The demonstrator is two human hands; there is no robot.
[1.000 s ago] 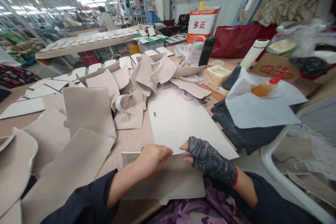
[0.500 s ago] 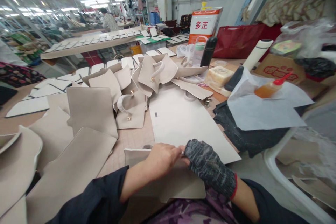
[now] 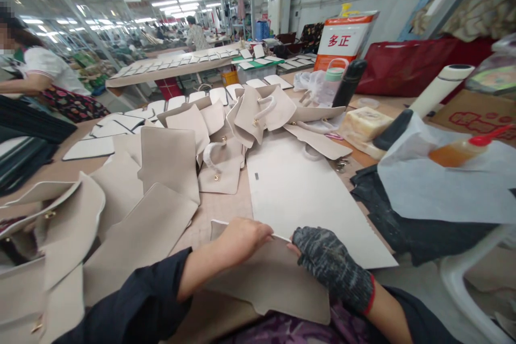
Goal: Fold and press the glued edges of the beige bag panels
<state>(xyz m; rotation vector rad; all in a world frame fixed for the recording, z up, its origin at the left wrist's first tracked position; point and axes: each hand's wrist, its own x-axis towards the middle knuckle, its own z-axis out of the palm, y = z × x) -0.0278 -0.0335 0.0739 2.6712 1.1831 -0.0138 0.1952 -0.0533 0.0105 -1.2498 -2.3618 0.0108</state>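
Observation:
A beige leather bag panel [image 3: 278, 279] with a pale edge lies in front of me, above my lap. My bare left hand [image 3: 244, 239] pinches its far edge, fingertips closed over it. My right hand [image 3: 330, 260], in a grey knitted fingerless glove with a red cuff, grips the same edge a short way to the right. A strip of white edge shows between the two hands. Beyond them lies a large white sheet [image 3: 302, 193]. To its left is a beige panel with a wrapped handle [image 3: 212, 158] and gold fittings.
Beige panels [image 3: 169, 166] are heaped on the left, with more handled pieces [image 3: 262, 110] behind. At right are a bottle of orange liquid [image 3: 455, 153] on white paper, dark cloth [image 3: 387, 220], a cream flask [image 3: 443, 86] and a white-rimmed bin [image 3: 459, 279]. A co-worker [image 3: 48, 70] is far left.
My hands have moved slightly apart along the panel's edge, showing more of it between them. The view has turned left, bringing a co-worker into sight.

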